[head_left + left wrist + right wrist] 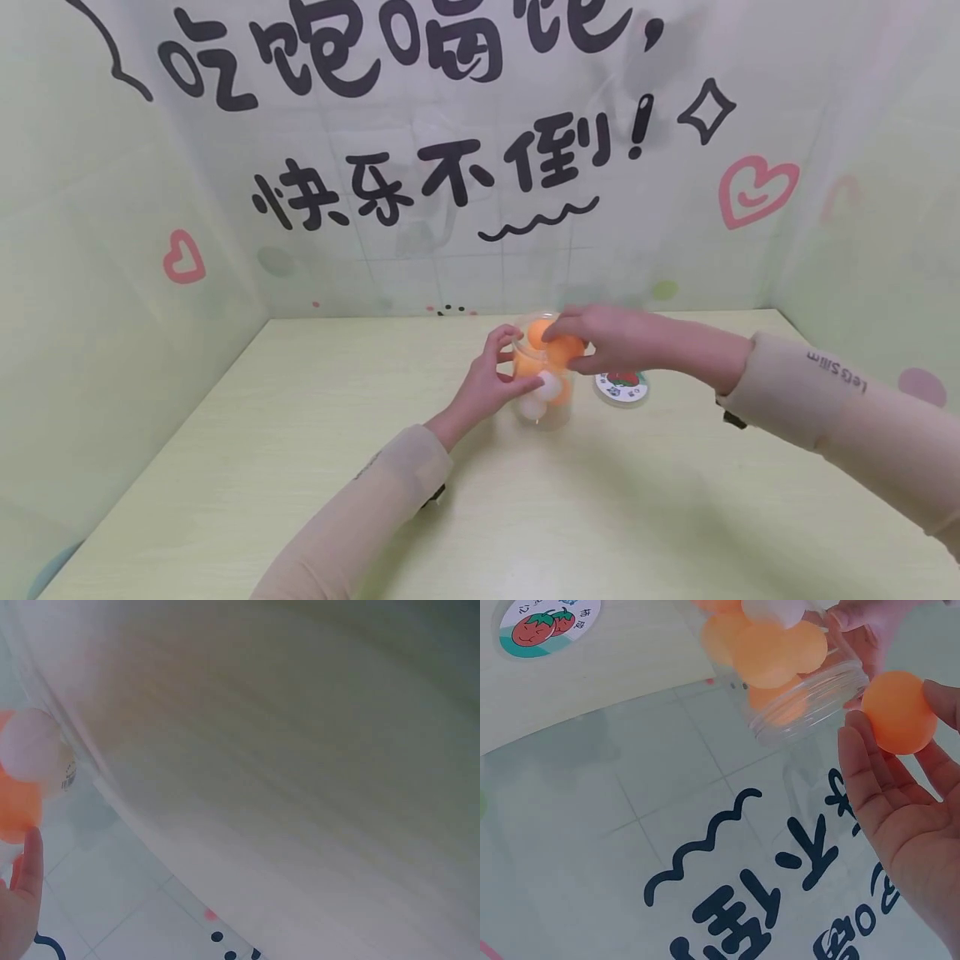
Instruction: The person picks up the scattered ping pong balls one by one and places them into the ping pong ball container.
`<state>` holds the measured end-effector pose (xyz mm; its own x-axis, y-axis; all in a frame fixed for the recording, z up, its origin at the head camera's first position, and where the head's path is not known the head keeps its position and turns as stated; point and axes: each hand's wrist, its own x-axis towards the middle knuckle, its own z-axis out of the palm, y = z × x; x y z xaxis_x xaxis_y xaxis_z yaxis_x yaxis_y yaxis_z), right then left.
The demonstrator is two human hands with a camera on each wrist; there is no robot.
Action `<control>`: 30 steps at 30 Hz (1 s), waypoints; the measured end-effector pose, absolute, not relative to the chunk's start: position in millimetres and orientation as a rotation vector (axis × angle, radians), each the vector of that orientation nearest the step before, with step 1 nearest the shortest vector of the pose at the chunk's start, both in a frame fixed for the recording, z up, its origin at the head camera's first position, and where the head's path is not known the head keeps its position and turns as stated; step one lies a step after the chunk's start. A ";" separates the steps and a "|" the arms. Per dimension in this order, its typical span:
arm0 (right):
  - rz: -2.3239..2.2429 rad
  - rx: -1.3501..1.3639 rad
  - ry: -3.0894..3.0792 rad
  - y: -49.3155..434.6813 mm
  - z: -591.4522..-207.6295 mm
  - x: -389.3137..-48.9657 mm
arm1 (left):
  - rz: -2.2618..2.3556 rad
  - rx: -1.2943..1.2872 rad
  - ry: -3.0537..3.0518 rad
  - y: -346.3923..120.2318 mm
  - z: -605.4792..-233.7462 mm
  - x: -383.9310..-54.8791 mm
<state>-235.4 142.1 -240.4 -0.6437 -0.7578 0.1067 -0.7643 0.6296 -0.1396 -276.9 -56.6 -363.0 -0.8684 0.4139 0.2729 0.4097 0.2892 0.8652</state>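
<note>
A clear plastic jar (551, 417) stands on the table with several orange and white ping-pong balls inside. My left hand (483, 385) grips the jar's left side, thumb in front and fingers behind. Above the jar's mouth, my right hand (626, 337) pinches an orange ping-pong ball (900, 712) between thumb and fingers. In the right wrist view that ball is outside the jar, near its threaded rim (810, 705). Only part of the left hand (22, 900) shows in the left wrist view, beside a white ball (30, 744); a pale sleeve fills most of that view.
To the right of the jar, a round white disc (622, 390) with a tomato picture lies on the pale wooden table (300, 400). Whitish walls printed with dark characters and pink hearts (757, 192) enclose the back and sides.
</note>
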 end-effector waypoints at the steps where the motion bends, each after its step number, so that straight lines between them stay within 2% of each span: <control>1: 0.275 1.302 -2.795 142.6 -239.6 -237.2 | 1.684 0.810 2.521 -56.6 -359.3 -273.7; 9: 0.298 1.264 -2.777 140.3 -235.2 -249.1 | 1.693 0.827 2.521 -56.6 -350.7 -264.5; 19: 0.506 1.030 -2.909 135.0 -244.8 -266.8 | 1.660 0.809 2.540 -55.5 -348.1 -261.9; 30: 0.501 1.087 -2.894 135.0 -257.9 -272.0 | 1.675 0.828 2.533 -55.6 -354.1 -265.5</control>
<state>-272.0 135.0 -257.9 -0.7590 -0.6400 0.1197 -0.6430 0.7080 -0.2921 -265.5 -55.6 -354.1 -0.8617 0.4202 0.2844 0.4262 0.2952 0.8551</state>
